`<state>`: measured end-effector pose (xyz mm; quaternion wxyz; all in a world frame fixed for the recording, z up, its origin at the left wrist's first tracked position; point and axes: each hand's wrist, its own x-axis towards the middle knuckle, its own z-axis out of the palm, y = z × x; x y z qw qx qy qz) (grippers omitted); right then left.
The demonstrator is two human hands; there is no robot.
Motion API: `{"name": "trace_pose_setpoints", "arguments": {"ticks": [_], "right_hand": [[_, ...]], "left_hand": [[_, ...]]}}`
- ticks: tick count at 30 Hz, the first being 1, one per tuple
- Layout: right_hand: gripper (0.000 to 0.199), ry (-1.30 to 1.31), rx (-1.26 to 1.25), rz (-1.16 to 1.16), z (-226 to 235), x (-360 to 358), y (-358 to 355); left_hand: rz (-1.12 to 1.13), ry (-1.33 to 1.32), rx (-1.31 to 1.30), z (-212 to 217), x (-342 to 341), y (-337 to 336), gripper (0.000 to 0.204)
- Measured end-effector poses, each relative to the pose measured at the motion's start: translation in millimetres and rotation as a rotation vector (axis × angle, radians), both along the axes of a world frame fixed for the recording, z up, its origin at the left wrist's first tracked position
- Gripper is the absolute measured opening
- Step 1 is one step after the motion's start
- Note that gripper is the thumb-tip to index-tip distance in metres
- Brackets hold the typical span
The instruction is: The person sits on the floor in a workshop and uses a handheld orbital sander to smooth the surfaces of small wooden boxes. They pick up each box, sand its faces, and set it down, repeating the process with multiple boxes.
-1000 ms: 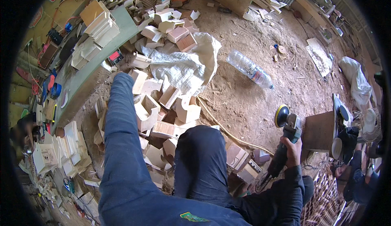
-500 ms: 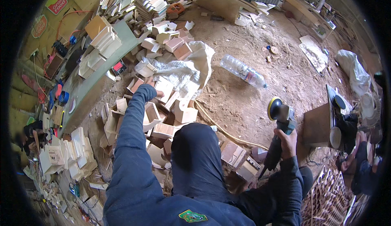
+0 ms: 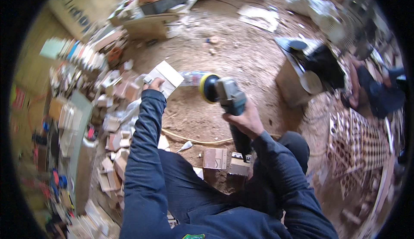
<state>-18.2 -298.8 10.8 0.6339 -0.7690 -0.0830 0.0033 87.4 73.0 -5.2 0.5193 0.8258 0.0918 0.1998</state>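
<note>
My left hand (image 3: 154, 85) is closed on the near edge of a pale wooden box (image 3: 166, 77), lifted in front of me with a flat face showing. To its right, my right hand (image 3: 247, 117) grips the body of a power sander (image 3: 232, 96). The sander's round pad (image 3: 209, 88), dark with a yellow rim, is turned toward the box, with a gap between them. Behind the pad and box lies a clear plastic bottle (image 3: 189, 78) on the dusty ground, partly hidden by both.
Many small wooden boxes (image 3: 110, 178) are heaped on my left, beside a white sack (image 3: 128, 114). Two boxes (image 3: 215, 158) sit between my legs near a yellow hose (image 3: 198, 140). A larger wooden box (image 3: 290, 81) stands at right. Farther right, another person (image 3: 379, 84) sits near slotted wooden pieces (image 3: 355, 142).
My left hand has lifted a wooden box from the heap and carried it to the front. My right hand has brought the sander leftward, near it. The view has swung to the right.
</note>
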Motion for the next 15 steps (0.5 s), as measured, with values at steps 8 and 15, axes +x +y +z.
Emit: {"name": "trace_pose_setpoints", "arguments": {"ticks": [8, 15], "right_hand": [[0.082, 0.052, -0.188, -0.078, 6.4, -10.6, -17.7], [0.071, 0.078, -0.311, -0.233, 6.5, -3.0, -20.9]], "left_hand": [[0.219, -0.100, -0.457, 3.7, -7.9, -133.5, 0.073], [0.154, -0.042, -0.480, -1.2, -5.7, -159.1, 0.072]]}}
